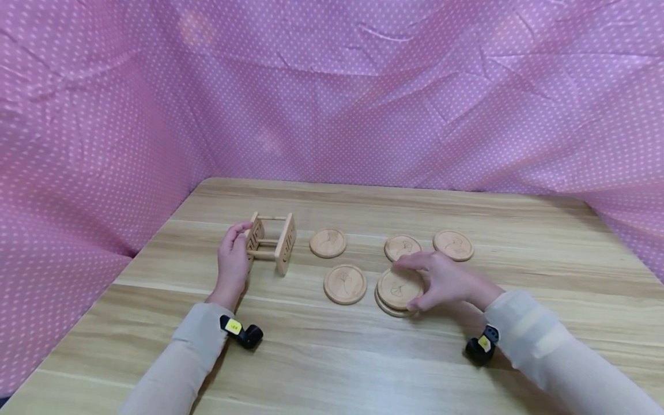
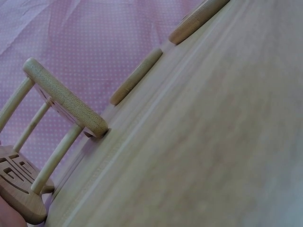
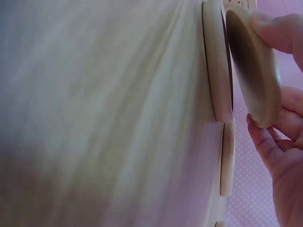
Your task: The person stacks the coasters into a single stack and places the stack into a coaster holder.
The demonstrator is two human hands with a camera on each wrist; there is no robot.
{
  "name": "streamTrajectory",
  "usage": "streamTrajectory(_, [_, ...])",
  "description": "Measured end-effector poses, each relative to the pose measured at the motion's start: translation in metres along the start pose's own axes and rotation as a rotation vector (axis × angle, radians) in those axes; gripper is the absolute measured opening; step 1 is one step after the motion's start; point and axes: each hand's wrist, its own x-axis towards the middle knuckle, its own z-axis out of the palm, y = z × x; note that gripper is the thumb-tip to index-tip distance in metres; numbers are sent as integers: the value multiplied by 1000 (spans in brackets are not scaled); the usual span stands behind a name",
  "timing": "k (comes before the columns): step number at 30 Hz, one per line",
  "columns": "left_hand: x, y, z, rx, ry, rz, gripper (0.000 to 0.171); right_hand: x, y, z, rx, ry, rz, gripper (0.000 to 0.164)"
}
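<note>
My right hand (image 1: 443,279) grips a round wooden coaster (image 1: 400,288) by its edge, thumb on the near side and fingers on the far side. The right wrist view shows this coaster (image 3: 258,71) tilted, just above another coaster (image 3: 218,61) lying on the table. Over at the left, a small wooden coaster rack (image 1: 286,243) with slotted side panels and round rods stands on the tabletop. My left hand (image 1: 233,259) holds the rack's left panel; only a bit of that hand shows in the left wrist view.
Several more engraved coasters lie flat: one beside the rack (image 1: 328,242), one nearer me (image 1: 344,284), one behind my right hand (image 1: 402,246) and one at the back right (image 1: 453,245). A pink dotted cloth (image 1: 332,104) hangs around the wooden table (image 1: 311,369).
</note>
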Motion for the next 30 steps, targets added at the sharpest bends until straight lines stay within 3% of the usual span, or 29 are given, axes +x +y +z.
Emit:
streamTrajectory(11, [-1, 0, 0, 7, -14, -9, 33, 1, -1, 4, -55, -28, -39, 79])
streamTrajectory(30, [-5, -1, 0, 10, -5, -4, 33, 2, 3, 5, -12, -80, -59, 65])
